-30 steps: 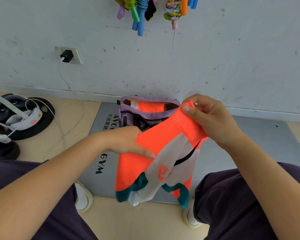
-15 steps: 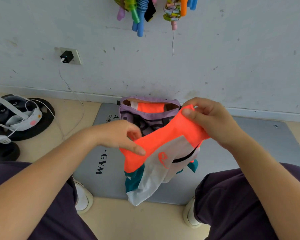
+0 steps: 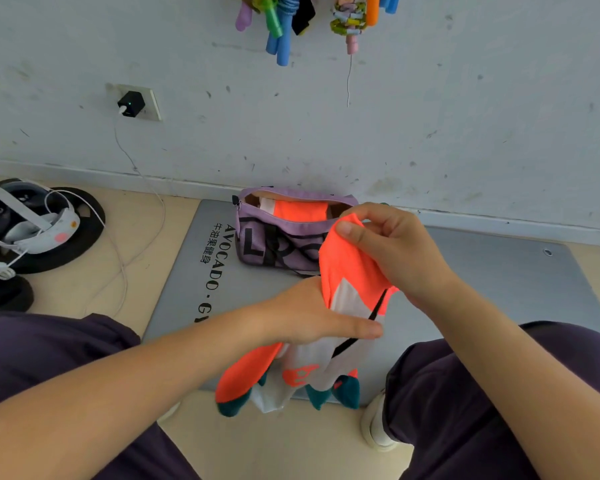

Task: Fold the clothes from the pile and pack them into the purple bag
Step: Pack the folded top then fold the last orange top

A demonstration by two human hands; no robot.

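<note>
An orange, white and teal garment point(image 3: 347, 271) hangs in the air between my knees. My right hand point(image 3: 392, 251) pinches its orange top edge. My left hand point(image 3: 312, 313) grips its middle from the left, thumb across the white panel beside a black strap. The lower teal-tipped ends dangle over the mat's front edge. Behind it the purple bag point(image 3: 274, 244) stands unzipped against the wall, with another orange and white piece point(image 3: 298, 211) folded inside.
A grey gym mat point(image 3: 492, 271) lies under the bag. At the left sit a white headset point(image 3: 32, 220) on black round plates, and a charger cable point(image 3: 132, 237) running from a wall socket. Coloured items point(image 3: 281, 26) hang on the wall above.
My left hand slid right and down the garment, gathering it narrower under the right hand. The cloth now hangs longer and more vertical. My right hand stays near the bag.
</note>
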